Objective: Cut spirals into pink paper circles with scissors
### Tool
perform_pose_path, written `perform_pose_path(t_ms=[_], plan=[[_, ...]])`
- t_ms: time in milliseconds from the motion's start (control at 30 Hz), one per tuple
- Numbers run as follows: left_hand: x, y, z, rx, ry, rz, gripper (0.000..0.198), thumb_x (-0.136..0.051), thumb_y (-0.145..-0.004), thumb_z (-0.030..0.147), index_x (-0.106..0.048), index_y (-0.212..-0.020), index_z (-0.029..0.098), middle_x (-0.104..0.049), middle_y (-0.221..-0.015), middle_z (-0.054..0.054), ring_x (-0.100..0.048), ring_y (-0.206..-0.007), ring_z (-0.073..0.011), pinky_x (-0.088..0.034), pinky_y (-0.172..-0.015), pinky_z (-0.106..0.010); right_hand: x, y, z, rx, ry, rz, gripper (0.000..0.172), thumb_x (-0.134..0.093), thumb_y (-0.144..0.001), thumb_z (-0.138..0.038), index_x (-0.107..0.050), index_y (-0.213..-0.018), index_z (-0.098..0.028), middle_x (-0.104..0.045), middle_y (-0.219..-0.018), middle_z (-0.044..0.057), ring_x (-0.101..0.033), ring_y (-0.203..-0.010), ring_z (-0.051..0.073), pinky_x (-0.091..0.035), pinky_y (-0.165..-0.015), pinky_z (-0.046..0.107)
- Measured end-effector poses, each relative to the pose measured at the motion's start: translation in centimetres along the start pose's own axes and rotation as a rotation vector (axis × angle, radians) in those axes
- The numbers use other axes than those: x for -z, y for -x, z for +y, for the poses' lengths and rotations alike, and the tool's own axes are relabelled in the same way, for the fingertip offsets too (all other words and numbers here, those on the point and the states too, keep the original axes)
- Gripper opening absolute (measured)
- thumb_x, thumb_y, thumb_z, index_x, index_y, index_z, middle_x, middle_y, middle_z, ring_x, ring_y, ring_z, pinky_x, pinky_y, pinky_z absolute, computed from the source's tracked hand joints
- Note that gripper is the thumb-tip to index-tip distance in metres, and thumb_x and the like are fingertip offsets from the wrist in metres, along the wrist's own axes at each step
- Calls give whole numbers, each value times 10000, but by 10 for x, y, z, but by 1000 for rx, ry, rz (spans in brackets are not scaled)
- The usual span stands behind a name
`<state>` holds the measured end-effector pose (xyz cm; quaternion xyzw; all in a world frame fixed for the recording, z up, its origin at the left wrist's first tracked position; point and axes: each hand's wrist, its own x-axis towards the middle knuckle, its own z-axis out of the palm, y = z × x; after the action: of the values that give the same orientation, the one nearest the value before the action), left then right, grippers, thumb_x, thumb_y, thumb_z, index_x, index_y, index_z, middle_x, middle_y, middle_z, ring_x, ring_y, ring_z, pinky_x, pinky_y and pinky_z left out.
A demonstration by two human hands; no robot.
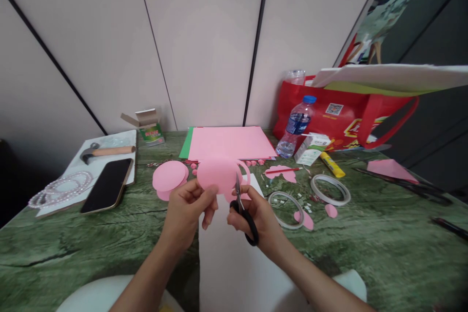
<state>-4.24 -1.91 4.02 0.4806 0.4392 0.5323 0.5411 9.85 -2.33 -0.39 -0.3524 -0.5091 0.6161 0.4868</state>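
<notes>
My left hand (188,209) pinches a round pink paper piece (217,175) held up over the table, fingers closed on its lower edge. My right hand (256,214) grips black-handled scissors (244,212), whose blades point up into the right side of that pink piece. A thin curled pink strip (245,168) hangs off the cut edge. Under both hands lies a white sheet (226,253).
Pink paper circles (169,178) lie left of my hands, with a pink sheet stack (230,142) behind. Two tape rolls (331,189), a glue stick (332,165), a water bottle (296,126) and a red bag (347,114) stand right. A phone (107,185), hammer (106,152) and beads (60,187) sit left.
</notes>
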Motion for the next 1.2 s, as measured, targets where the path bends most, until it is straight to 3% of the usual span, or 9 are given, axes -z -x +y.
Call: perform_pose_path(t_ms=[433, 733, 900, 1200], plan=[[-4, 1, -1, 9, 118, -40, 152, -568, -742, 279, -533, -677, 147, -549, -484, 38, -443, -293, -58, -313, -279, -162, -3, 0, 4, -63, 43, 14, 384, -685, -602, -273, -387, -838, -220, -508, -487, -87, -410, -405, 71, -327, -386, 175], [-5, 3, -3, 78, -131, 48, 311, -638, -669, 295, -518, -437, 128, -449, -326, 45, -355, -263, -33, -247, -278, -157, -7, 3, 0, -42, -14, -55, 421, -714, -594, -322, -374, -819, -216, -467, -533, -86, -392, -453, 63, -313, -458, 197], [-8, 2, 0, 96, -178, 34, 299, -649, -646, 279, -523, -423, 126, -467, -340, 36, -361, -262, -38, -252, -272, -163, -4, 2, 0, 38, 33, -48, 379, -718, -603, -279, -421, -825, -203, -508, -654, -36, -459, -574, 93, -333, -516, 218], [-7, 2, 0, 93, -159, 25, 244, -654, -648, 273, -563, -481, 120, -462, -339, 47, -359, -264, -35, -259, -272, -154, -4, 2, 3, 36, 17, -48, 362, -713, -617, -267, -428, -828, -193, -481, -653, -43, -437, -584, 88, -331, -544, 219]])
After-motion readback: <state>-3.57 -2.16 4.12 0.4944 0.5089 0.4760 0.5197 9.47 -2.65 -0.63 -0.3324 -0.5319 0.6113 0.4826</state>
